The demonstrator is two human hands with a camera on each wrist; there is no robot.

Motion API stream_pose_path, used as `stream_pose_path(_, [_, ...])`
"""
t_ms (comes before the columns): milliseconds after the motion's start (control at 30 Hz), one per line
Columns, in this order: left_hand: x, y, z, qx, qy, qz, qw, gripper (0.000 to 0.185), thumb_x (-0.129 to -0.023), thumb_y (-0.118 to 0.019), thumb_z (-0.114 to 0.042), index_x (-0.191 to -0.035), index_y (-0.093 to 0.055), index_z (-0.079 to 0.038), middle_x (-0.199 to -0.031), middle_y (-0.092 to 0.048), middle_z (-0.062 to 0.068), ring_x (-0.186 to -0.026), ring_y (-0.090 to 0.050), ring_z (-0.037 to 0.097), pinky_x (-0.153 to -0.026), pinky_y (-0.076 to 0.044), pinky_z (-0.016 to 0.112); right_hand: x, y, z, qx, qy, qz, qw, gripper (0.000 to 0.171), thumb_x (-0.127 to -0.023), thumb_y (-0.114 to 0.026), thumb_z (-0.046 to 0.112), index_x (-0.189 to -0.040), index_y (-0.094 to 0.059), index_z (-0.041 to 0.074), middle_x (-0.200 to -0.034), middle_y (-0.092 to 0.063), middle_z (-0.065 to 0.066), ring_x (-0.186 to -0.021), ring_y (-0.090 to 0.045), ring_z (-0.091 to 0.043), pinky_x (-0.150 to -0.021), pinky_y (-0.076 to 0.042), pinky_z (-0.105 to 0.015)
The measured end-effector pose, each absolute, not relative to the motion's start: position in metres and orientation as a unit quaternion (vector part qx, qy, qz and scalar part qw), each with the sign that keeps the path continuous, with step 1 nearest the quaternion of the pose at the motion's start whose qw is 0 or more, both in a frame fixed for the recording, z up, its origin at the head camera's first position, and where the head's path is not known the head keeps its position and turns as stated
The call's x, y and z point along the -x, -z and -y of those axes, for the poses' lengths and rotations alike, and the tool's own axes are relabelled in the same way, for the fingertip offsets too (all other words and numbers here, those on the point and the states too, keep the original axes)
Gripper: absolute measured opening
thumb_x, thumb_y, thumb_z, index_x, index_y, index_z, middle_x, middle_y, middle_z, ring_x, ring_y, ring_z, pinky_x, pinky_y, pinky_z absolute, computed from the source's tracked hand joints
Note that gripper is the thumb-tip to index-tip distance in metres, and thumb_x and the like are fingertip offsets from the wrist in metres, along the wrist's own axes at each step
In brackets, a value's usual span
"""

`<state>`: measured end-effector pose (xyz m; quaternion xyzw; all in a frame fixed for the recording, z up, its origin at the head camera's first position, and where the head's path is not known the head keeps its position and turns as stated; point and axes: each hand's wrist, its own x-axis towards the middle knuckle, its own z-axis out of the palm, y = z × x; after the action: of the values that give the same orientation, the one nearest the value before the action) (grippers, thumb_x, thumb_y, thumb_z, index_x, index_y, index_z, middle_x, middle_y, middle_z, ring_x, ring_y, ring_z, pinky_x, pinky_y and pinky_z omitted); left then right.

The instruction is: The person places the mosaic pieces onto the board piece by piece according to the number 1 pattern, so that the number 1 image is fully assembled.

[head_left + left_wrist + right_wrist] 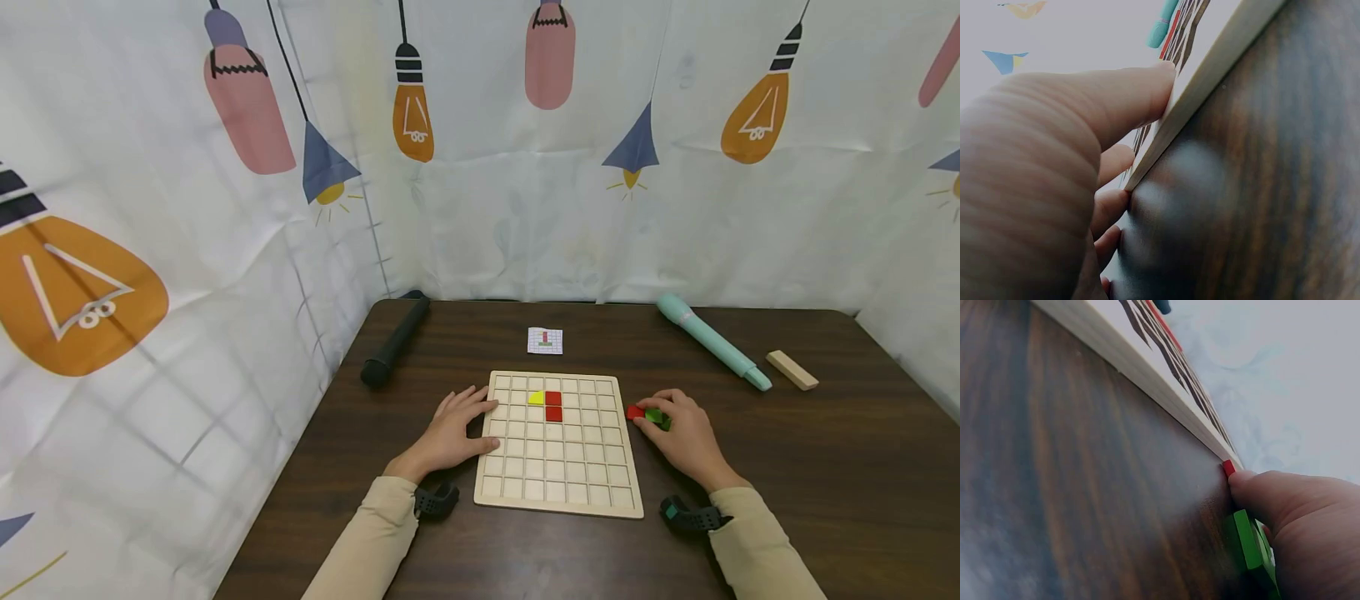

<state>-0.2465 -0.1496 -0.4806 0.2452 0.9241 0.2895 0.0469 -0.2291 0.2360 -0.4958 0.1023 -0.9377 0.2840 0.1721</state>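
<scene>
A wooden grid board [558,487] lies flat in the middle of the dark table. It holds a yellow piece [536,398] and two red squares [553,406] in its upper rows. My left hand [483,425] rests against the board's left edge with relaxed fingers. In the left wrist view its thumb [1135,100] presses the board's rim [1210,81]. My right hand [654,417] sits just right of the board, fingers curled round a green piece [658,418] [1247,540]. A small red piece [635,412] [1229,467] lies beside it, touching the thumb tip.
A small printed card [545,340] lies beyond the board. A black microphone-shaped object [395,340] sits at the back left. A teal one [712,342] and a wooden block [791,369] lie at the back right. Patterned cloth walls close in the table.
</scene>
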Motion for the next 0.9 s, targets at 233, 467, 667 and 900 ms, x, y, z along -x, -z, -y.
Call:
stream_pose_path(233, [0.245, 0.481, 0.151, -0.246, -0.291, -0.923, 0.047, 0.064, -0.088, -0.070, -0.038, -0.145, -0.050, -0.017, -0.158, -0.031, 0.005, -0.148, -0.018, 0.027, -0.119, -0.004, 0.053, 0.228, 0.496, -0.234, -0.091, -0.307, 0.929, 0.187, 0.022, -0.086, -0.076, 0.017, -0.104, -0.072, 0.005, -0.105, -0.064, -0.012, -0.098, -0.057, -0.034, -0.081, -0.048, -0.054])
stream_pose_path(467, [0.246, 0.481, 0.151, -0.247, -0.290, -0.924, 0.046, 0.064, -0.089, -0.070, -0.039, -0.145, -0.049, -0.017, -0.158, -0.031, 0.005, -0.148, -0.018, 0.027, -0.119, -0.003, 0.053, 0.228, 0.492, -0.230, -0.085, -0.319, 0.920, 0.213, 0.026, -0.087, -0.075, 0.017, -0.109, -0.071, 0.003, -0.105, -0.066, -0.013, -0.095, -0.058, -0.032, -0.076, -0.048, -0.051])
stream_pose_path(667, [0.246, 0.481, 0.151, -0.247, -0.292, -0.923, 0.047, 0.064, -0.089, -0.070, -0.038, -0.145, -0.049, -0.017, -0.158, -0.030, 0.004, -0.149, -0.018, 0.026, -0.119, -0.003, 0.053, 0.227, 0.492, -0.223, -0.097, -0.317, 0.918, 0.216, 0.026, -0.086, -0.076, 0.015, -0.109, -0.072, 0.004, -0.105, -0.067, -0.011, -0.095, -0.059, -0.031, -0.077, -0.049, -0.051])
stream_pose_path(900, [0.246, 0.482, 0.151, -0.247, -0.293, -0.922, 0.046, 0.064, -0.088, -0.070, -0.038, -0.145, -0.049, -0.017, -0.158, -0.031, 0.005, -0.148, -0.018, 0.027, -0.119, -0.003, 0.053, 0.222, 0.492, -0.206, -0.130, -0.327, 0.915, 0.196, 0.029, -0.086, -0.076, 0.021, -0.112, -0.072, 0.007, -0.107, -0.066, -0.005, -0.099, -0.058, -0.027, -0.080, -0.050, -0.050])
